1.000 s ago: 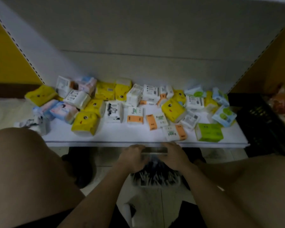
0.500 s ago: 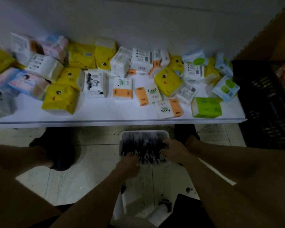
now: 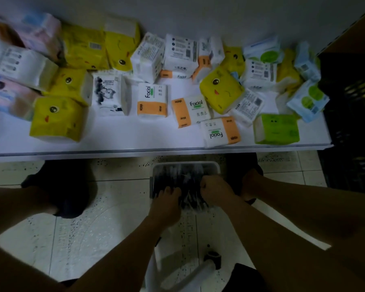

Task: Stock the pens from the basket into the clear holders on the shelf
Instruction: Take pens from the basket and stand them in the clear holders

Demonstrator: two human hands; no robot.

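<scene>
A white basket [image 3: 185,164] full of dark pens [image 3: 177,177] stands on the tiled floor just below the shelf's front edge. Both my hands are down inside it. My left hand [image 3: 167,202] digs its curled fingers into the pens at the basket's near left. My right hand [image 3: 216,189] is closed in a fist around a bundle of pens at the near right. The pens between the two hands are blurred. No clear holder shows in this view.
The white shelf [image 3: 135,144] carries several tissue packs in yellow, orange-white, green and blue. A black crate [image 3: 352,123] stands at the right. My shoes [image 3: 59,186] flank the basket. A white object with a black fitting [image 3: 212,257] lies near the bottom.
My hands dropped from the shelf's front edge down into the basket. The view tilted downward, and the hands have closed on the pens.
</scene>
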